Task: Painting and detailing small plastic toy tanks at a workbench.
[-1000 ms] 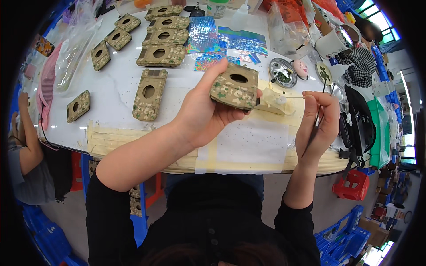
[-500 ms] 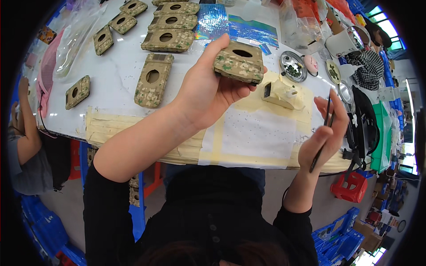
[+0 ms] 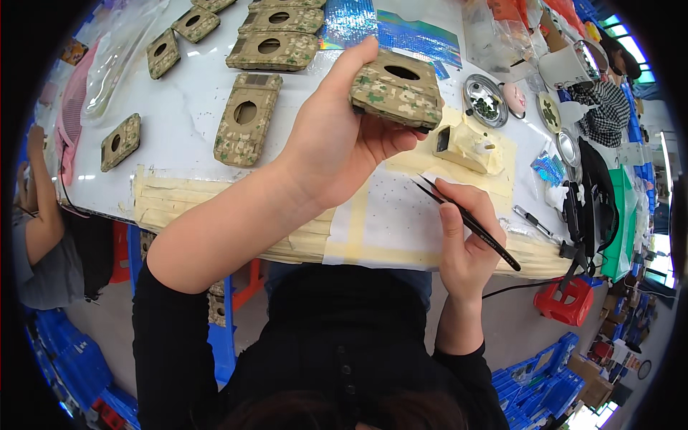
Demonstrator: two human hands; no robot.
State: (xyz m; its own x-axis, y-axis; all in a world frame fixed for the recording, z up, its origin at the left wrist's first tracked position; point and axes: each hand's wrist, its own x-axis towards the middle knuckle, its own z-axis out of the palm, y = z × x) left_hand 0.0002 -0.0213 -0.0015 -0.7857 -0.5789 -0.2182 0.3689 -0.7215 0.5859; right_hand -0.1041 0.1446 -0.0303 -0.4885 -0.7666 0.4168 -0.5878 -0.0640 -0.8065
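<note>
White and marble-patterned, the table (image 3: 193,122) is seen from above, its near edge covered in strips of pale masking tape (image 3: 172,201). A camouflage-painted block with a round hole (image 3: 398,89) is held up above the table in the left hand (image 3: 337,147); the thumb is pressed along its near side and the fingers are wrapped under and behind it, so the hand is clamped on the piece. Black tweezers (image 3: 466,218) are gripped in the right hand (image 3: 466,244), whose fingers are closed around the shaft, with the pointed tips aimed up and to the left, just below the held block and apart from it.

Just beyond the tweezers' tips, a cream unpainted model part (image 3: 469,143) is set on a taped patch of the table. A longer camouflage plate with a hole (image 3: 247,118) is laid flat to the left of the raised hand, and a smaller one (image 3: 120,141) is placed further left, near the table's edge. More camouflage pieces (image 3: 272,50) are lined up along the far side. A sheet of blue holographic foil (image 3: 408,32) is spread behind the held block. A small round metal dish holding dark bits (image 3: 484,97) is seen to the right of the block, with a roll of white tape (image 3: 562,68) beyond it. Another person's arm (image 3: 39,208) is visible at the left edge, beside the table. A red object (image 3: 562,301) can be seen on the floor at the lower right, and blue crates (image 3: 537,387) are stacked below it.
</note>
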